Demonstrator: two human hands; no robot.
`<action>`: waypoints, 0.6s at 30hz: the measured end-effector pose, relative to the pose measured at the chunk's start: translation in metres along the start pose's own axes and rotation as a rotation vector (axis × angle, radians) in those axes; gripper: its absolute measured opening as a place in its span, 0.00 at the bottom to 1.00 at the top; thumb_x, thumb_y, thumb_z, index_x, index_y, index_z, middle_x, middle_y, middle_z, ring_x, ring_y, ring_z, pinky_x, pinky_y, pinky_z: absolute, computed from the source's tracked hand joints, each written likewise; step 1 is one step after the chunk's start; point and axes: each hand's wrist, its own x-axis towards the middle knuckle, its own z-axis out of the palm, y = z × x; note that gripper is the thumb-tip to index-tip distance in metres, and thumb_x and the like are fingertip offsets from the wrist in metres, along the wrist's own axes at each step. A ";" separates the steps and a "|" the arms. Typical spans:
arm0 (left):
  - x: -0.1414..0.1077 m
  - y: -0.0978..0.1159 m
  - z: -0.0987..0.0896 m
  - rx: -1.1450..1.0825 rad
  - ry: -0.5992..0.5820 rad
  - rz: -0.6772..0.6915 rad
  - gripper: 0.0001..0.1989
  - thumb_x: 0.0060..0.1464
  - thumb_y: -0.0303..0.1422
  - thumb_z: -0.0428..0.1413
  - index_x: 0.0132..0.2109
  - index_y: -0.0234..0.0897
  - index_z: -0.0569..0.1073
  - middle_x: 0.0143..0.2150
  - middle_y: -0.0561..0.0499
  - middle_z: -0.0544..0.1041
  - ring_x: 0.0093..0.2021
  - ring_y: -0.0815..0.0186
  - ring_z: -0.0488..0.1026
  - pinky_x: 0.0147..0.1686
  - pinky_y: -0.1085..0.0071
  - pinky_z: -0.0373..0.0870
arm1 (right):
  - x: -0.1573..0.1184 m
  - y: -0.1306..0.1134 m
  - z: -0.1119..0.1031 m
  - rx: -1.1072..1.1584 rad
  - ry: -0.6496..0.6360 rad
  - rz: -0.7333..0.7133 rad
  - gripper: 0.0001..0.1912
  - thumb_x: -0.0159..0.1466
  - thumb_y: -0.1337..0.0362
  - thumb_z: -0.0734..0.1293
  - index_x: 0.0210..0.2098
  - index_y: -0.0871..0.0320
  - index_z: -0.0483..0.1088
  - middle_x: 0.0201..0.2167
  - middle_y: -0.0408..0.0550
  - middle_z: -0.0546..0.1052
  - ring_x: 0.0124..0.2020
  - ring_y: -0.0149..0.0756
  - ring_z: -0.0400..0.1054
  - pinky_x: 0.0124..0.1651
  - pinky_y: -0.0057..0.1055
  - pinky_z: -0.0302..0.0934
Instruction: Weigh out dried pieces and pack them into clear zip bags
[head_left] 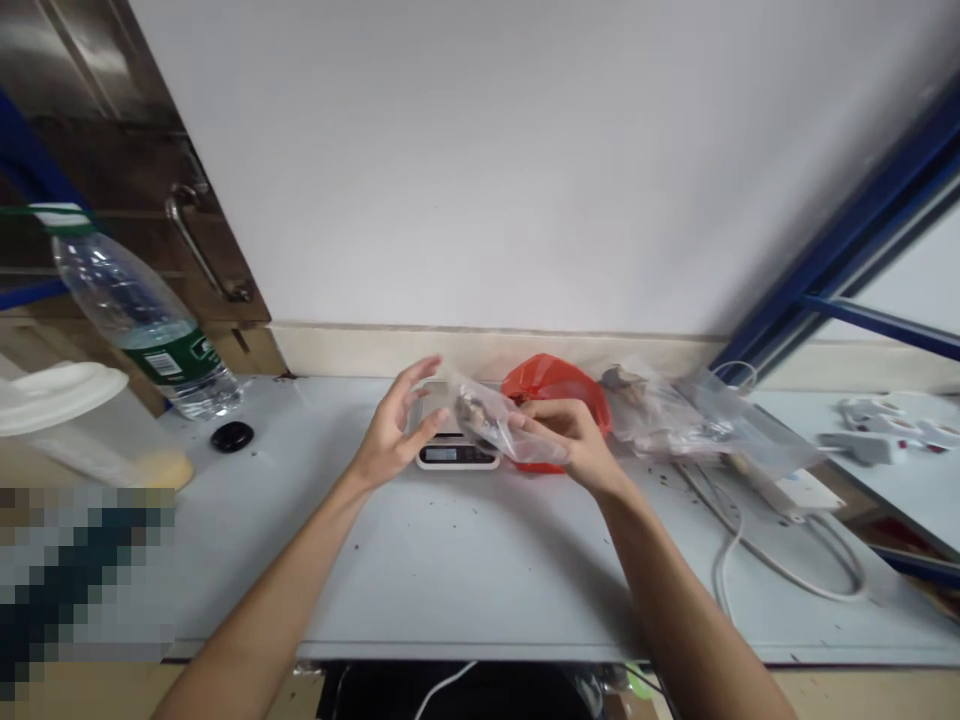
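Observation:
My right hand (pixel 559 430) pinches a clear plastic bag (pixel 487 412) with small brownish pieces in it. The bag is held tilted above a small white digital scale (pixel 459 458) with a lit display. To the left of the bag, my left hand (pixel 401 425) has its fingers spread, with the thumb close to the bag's left side; nothing is in its grasp. Behind my right hand lies a red plastic bag (pixel 544 372), partly hidden by that hand and the clear bag. The scale's platform is partly covered by the bag and my left hand.
Several clear plastic bags (pixel 667 415) lie right of the red bag. Farther right are a white power strip (pixel 806 492), a looping cable (pixel 795 590) and plugs (pixel 892 430). At left are a water bottle (pixel 161 330), a black round cap (pixel 232 436) and a lidded plastic container (pixel 82 430).

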 end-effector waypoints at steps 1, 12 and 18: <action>0.001 0.002 -0.002 -0.040 -0.026 -0.039 0.23 0.58 0.49 0.59 0.53 0.38 0.74 0.55 0.39 0.77 0.52 0.54 0.76 0.50 0.59 0.75 | 0.001 0.000 0.005 0.070 -0.062 0.057 0.26 0.56 0.41 0.71 0.18 0.57 0.68 0.17 0.41 0.64 0.21 0.31 0.56 0.25 0.31 0.54; 0.008 -0.007 -0.007 0.054 0.275 -0.155 0.17 0.54 0.48 0.59 0.35 0.40 0.68 0.31 0.53 0.74 0.31 0.67 0.76 0.30 0.75 0.71 | 0.001 0.009 -0.004 0.165 -0.097 0.302 0.24 0.48 0.42 0.77 0.26 0.58 0.77 0.24 0.47 0.76 0.25 0.34 0.68 0.29 0.32 0.63; 0.006 -0.014 -0.009 0.229 0.298 -0.138 0.09 0.59 0.40 0.56 0.39 0.39 0.71 0.31 0.52 0.75 0.30 0.65 0.77 0.30 0.73 0.71 | -0.001 0.009 -0.001 0.140 -0.261 0.356 0.20 0.51 0.47 0.77 0.22 0.58 0.73 0.19 0.43 0.74 0.21 0.28 0.64 0.24 0.28 0.57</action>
